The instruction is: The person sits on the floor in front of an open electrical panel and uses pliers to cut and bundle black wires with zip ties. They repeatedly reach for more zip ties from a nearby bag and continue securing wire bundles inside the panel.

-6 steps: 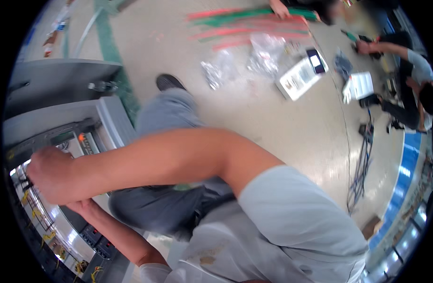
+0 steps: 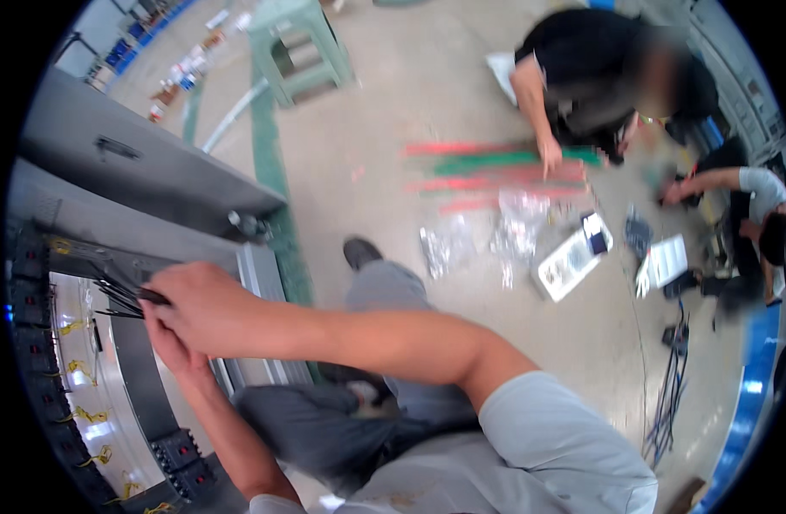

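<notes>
My right hand (image 2: 203,301) is closed around a bundle of thin black strands (image 2: 119,294). Their loose ends fan out to the left; they may be cable ties or wires, I cannot tell which. Just below, my left hand (image 2: 177,344) presses against the same bundle, its fingers partly hidden by the right hand. Both are held in front of an open metal cabinet, over its shiny inner panel (image 2: 110,390). Black circuit breakers (image 2: 185,458) and yellow wires (image 2: 89,415) line the panel.
A grey cabinet door (image 2: 145,141) stands open beyond my hands. On the floor lie clear plastic bags (image 2: 449,247), a white box (image 2: 564,272), red and green strips (image 2: 487,163) and dark cables (image 2: 665,385). A green stool (image 2: 299,51) stands far off. Two people crouch at right.
My view has swung, so the scene sits lower and further right. My hands have come up and turned, showing the black bundle that was hidden before.
</notes>
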Demonstrator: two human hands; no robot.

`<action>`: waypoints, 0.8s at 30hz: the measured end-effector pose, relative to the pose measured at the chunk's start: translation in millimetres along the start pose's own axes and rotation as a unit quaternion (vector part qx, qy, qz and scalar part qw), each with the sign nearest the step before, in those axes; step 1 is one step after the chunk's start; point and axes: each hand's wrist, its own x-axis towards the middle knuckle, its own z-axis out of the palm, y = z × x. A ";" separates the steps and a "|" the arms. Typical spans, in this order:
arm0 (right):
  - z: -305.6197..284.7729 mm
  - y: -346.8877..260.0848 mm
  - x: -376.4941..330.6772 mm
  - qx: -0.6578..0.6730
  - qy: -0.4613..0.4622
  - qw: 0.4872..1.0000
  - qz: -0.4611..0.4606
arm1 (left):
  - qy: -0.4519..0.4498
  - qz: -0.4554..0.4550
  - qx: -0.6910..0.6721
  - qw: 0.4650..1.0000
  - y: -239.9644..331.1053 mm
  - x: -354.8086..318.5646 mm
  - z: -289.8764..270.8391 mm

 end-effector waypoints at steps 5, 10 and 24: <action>-9.8 -11.4 36.9 -0.013 -0.126 0.992 0.007 | -0.130 0.037 -0.126 0.983 28.7 18.1 25.4; 30.0 27.3 55.9 -0.083 -0.243 0.966 -0.037 | -0.041 0.098 -0.026 0.994 38.3 22.7 -24.4; 43.7 83.7 62.9 0.094 -0.297 0.940 0.141 | 0.100 0.108 -0.153 0.977 9.7 0.8 -48.3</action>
